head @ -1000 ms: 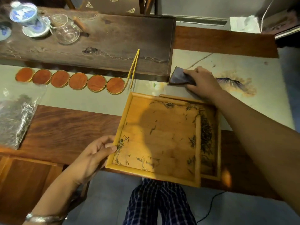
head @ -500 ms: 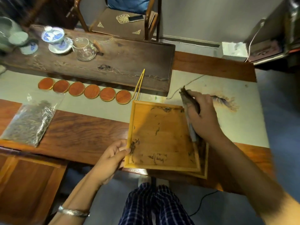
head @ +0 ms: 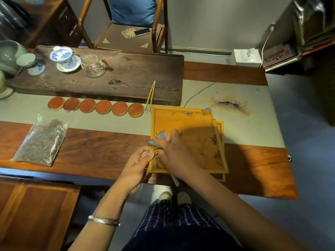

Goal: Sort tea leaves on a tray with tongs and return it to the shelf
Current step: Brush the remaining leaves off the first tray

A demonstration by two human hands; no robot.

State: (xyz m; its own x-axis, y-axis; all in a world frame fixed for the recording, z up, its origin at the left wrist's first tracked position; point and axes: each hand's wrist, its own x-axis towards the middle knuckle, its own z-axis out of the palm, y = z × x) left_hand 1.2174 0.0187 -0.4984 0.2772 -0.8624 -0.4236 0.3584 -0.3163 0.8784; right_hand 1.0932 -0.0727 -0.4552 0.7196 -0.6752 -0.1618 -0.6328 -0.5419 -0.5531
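Head view: bamboo tray [head: 183, 120] sits at the table's [head: 94, 142] near edge, left hand [head: 139, 165] pinching its left rim, right hand [head: 174, 151] gripping a dark brush-like tool [head: 160, 136] over scattered tea leaves [head: 214, 140], tongs [head: 150, 96] lying apart beside coasters [head: 103, 107].

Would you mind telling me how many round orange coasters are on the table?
6, in one overlapping row on the pale runner, in front of the dark tea board: coasters. None seems hidden.
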